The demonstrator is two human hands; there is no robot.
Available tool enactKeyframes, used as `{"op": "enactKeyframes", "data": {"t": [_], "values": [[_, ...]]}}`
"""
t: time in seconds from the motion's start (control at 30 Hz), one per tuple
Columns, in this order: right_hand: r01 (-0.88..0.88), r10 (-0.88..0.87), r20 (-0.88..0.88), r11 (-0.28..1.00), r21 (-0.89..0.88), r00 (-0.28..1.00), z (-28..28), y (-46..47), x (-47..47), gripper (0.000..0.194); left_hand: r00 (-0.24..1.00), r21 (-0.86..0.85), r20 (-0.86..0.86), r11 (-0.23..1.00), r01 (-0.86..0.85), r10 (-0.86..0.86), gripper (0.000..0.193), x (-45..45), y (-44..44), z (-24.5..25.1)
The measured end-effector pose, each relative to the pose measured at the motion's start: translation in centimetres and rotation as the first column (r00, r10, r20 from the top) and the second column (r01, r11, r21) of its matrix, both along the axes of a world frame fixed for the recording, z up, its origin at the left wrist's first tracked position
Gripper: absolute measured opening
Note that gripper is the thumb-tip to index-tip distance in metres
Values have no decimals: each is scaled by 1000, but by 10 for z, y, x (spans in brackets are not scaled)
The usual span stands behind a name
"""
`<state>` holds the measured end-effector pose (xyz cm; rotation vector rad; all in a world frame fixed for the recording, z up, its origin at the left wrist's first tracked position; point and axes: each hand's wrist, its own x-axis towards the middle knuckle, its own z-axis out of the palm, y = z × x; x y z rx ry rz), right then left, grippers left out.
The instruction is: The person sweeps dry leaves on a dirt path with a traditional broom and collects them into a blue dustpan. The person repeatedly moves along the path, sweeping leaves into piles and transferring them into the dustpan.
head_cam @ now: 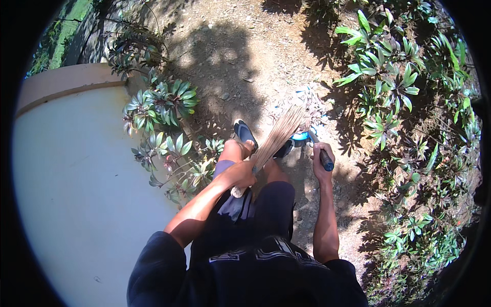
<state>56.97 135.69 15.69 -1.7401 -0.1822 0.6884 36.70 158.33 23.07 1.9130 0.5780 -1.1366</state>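
My left hand (242, 173) is closed around the bound grip of a stick broom (282, 132), whose bristles fan out forward and to the right over the dirt path. In my right hand (323, 159) is a dark handle (325, 158) with a lighter shaft, which runs forward to a blue object (303, 135), perhaps a dustpan's rim. Just beyond the blue edge lies a heap of dry leaves and litter (310, 105), partly covered by the bristle tips. Bright sunlight washes out the heap's detail, and the broom hides part of the blue object.
A pale wall (88, 184) with a tan ledge (76, 82) stands at the left. Leafy plants (168, 101) grow beside it, and denser plants (395, 80) line the right side. My feet in dark footwear (245, 132) are on the dirt path (226, 61), which has small stones.
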Motion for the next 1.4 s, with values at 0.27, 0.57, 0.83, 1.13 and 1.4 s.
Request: {"op": "enactKeyframes", "data": {"t": [0.27, 0.57, 0.83, 1.13, 1.4], "values": [[16, -15, 66, 1000, -22, 998, 81, 113, 9, 17, 999, 48, 10, 997, -53, 53, 68, 12, 142, 92], [73, -74, 128, 997, 10, 989, 118, 313, 66, 28, 994, 45, 105, 998, 34, -38, 83, 69, 375, 142], [-2, -6, 134, 998, 58, 991, 152, 548, 130, 31, 996, 132, 80, 990, -42, 32, 87, 97, 577, 183], [-163, 155, 55, 963, 213, 986, 136, 824, 236, 28, 987, 224, 59, 961, -162, 153, 89, 147, 793, 181], [-402, 398, 63, 892, 207, 915, 159, 1096, 363, 27, 930, 266, 112, 891, -367, 349, 85, 219, 1000, 181]]}}
